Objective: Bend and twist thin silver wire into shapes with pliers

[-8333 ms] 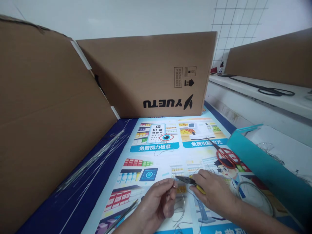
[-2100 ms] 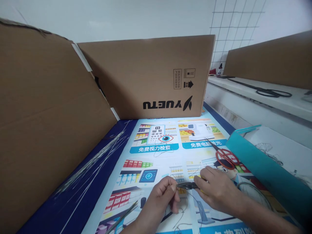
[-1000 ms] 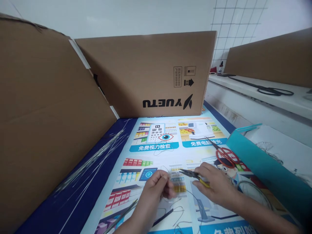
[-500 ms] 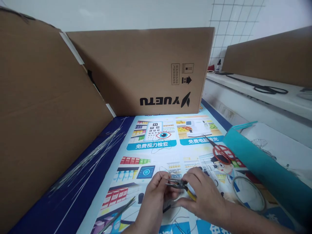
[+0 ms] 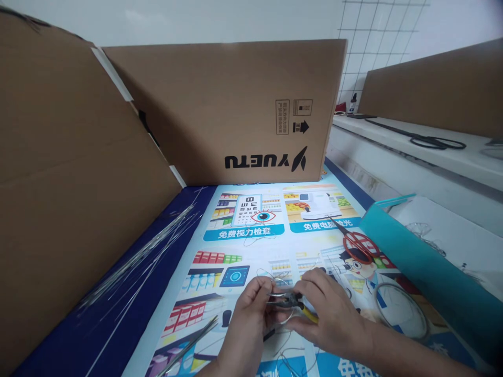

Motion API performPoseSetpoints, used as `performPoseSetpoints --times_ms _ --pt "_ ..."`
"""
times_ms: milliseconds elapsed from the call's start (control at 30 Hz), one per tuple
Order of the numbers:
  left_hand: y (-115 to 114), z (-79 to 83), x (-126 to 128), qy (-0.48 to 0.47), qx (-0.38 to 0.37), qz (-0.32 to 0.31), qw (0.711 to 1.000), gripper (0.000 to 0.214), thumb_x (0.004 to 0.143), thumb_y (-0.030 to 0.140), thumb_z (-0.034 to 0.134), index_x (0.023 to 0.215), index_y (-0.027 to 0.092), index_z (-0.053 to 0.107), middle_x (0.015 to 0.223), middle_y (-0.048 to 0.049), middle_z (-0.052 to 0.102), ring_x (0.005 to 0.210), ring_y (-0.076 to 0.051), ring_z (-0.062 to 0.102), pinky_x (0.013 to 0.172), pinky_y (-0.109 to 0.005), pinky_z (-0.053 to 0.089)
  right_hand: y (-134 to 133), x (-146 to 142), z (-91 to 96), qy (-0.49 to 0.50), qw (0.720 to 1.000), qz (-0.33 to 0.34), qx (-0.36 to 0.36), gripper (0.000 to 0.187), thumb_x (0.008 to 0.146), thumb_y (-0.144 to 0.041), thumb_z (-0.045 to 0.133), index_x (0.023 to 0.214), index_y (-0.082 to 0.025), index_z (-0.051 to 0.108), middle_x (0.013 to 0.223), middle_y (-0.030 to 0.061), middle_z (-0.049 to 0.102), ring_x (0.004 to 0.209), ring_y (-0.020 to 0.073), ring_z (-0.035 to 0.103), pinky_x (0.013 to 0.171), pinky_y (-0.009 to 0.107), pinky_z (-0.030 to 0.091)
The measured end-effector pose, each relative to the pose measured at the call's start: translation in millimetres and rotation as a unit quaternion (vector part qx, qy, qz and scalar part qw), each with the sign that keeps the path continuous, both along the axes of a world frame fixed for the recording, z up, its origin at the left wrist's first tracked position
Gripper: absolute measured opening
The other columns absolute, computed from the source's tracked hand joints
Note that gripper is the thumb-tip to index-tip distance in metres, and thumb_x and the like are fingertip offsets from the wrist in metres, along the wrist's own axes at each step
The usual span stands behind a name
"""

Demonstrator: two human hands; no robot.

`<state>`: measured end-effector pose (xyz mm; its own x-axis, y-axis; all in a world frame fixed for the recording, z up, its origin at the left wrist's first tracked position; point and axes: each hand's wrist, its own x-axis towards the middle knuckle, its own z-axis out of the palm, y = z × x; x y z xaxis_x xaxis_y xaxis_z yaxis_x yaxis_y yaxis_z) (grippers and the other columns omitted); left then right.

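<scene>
My left hand pinches a thin bent wire just above the printed poster on the table. My right hand grips small pliers with yellow handles. The pliers' dark jaws point left and meet the wire right at my left fingertips. Both hands sit close together near the lower middle of the view. Loose wire curls lie under and in front of them.
Red-handled scissors lie to the right on the poster. A wire coil rests beside a teal box. Straight wires lie on the blue cloth at left. Cardboard boxes wall the left and back.
My right hand has brought the pliers left onto the wire at my left fingertips. A second ago the pliers were lifted apart from it. The hands have closed together.
</scene>
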<state>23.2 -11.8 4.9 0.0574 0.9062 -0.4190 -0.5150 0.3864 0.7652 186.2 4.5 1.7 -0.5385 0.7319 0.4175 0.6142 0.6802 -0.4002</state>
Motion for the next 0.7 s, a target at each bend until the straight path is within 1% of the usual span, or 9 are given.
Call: performPoseSetpoints --times_ms 133,300,467,633,700 --pt "0 -0.1 -1 -0.001 0.006 -0.002 1.000 0.017 0.078 0.033 0.057 0.074 0.019 0.050 0.068 0.0010 0.060 0.056 -0.010 0.054 0.053 -0.021 0.042 0 0 1.0 0.002 1.000 0.005 0.001 0.029 0.077 -0.040 0.059 0.097 -0.019 0.052 0.090 0.0082 0.052 0.083 0.0217 0.049 0.069 0.036 0.043" --pt "3 -4.1 -2 0.002 -0.001 0.000 1.000 0.016 0.077 0.032 0.058 0.077 0.019 0.049 0.063 0.0003 0.061 0.056 -0.013 0.057 0.052 -0.023 0.042 3 4 1.1 0.000 1.000 -0.004 0.012 0.030 0.077 -0.041 0.059 0.095 -0.018 0.051 0.090 0.0087 0.052 0.083 0.0221 0.049 0.069 0.036 0.043" --pt "3 -7.5 -3 0.004 -0.003 -0.027 1.000 0.018 0.077 0.032 0.058 0.075 0.017 0.049 0.058 -0.0005 0.061 0.051 -0.011 0.056 0.050 -0.022 0.040 10 13 -0.3 0.009 1.000 -0.004 0.024 0.037 0.074 -0.043 0.062 0.097 -0.018 0.049 0.093 0.0090 0.051 0.085 0.0218 0.049 0.069 0.036 0.044" --pt "1 -8.1 -3 0.020 -0.022 -0.056 0.998 0.023 0.076 0.037 0.059 0.071 0.017 0.049 0.059 0.0007 0.059 0.046 -0.009 0.054 0.044 -0.020 0.036 17 19 -6.9 0.037 0.999 -0.023 -0.009 0.048 0.067 -0.047 0.068 0.101 -0.019 0.048 0.095 0.0082 0.050 0.086 0.0221 0.050 0.072 0.036 0.045" --pt "0 -7.5 -3 0.026 -0.026 -0.064 0.997 0.024 0.076 0.038 0.058 0.071 0.017 0.049 0.059 0.0013 0.058 0.045 -0.009 0.054 0.043 -0.020 0.035 19 20 -8.4 0.043 0.998 -0.031 -0.026 0.049 0.066 -0.047 0.068 0.102 -0.020 0.048 0.096 0.0080 0.050 0.087 0.0223 0.050 0.072 0.036 0.045"
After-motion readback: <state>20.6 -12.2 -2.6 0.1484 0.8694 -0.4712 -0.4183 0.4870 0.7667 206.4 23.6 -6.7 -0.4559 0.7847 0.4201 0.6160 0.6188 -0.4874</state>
